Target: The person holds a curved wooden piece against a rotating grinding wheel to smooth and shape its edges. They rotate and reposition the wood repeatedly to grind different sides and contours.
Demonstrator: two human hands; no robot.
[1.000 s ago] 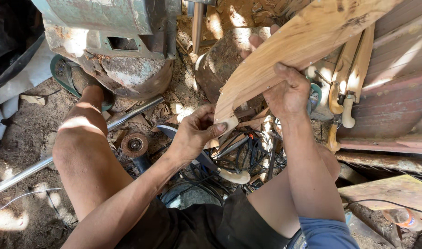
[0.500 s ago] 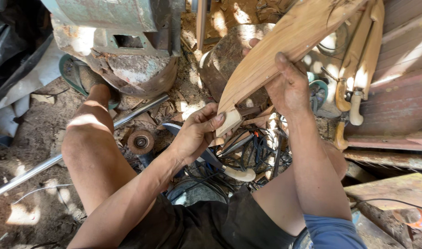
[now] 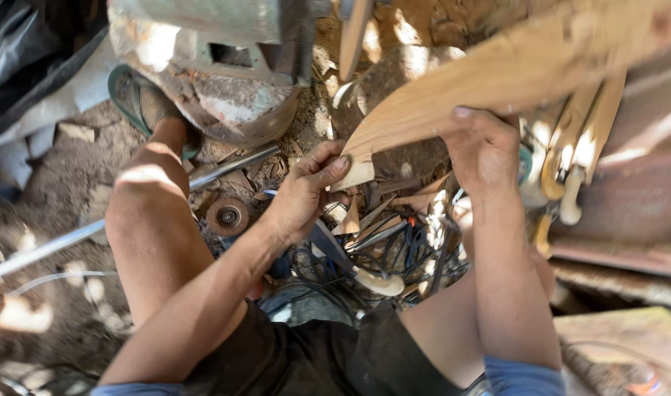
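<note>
Shifted slightly since the earlier frames: long curved pale wooden piece (image 3: 489, 81) now angled further toward the upper right, its narrow near end drawn closer between both hands. Left hand (image 3: 306, 191) closed around the tapered near tip of the wooden piece, thumb on top, fingers curled beneath, gripping firmly. Right hand (image 3: 486, 150) wrapped over the mid-section of the same piece from the right, fingers folded around its edge, fully closed on the wood. Wooden piece held in the air, tilted, rising from centre toward the far right corner, above a heap of tools and scrap. Below the hands: tangle of dark cables and metal rods (image 3: 394, 253), with a pale round-ended wooden handle (image 3: 376, 282) lying among them. Left of centre on the dirt: rusty round grinding disc (image 3: 227, 215), just beside a long grey metal pipe (image 3: 49, 246) running diagonally. Far left: worn green-grey metal machine body (image 3: 225, 66), with a green sandal (image 3: 130, 95) beside it. Right edge: bundle of pale curved wooden handles (image 3: 577, 169) against rusted sheet metal (image 3: 636, 198). Bare knees either side, dark shorts near.
</note>
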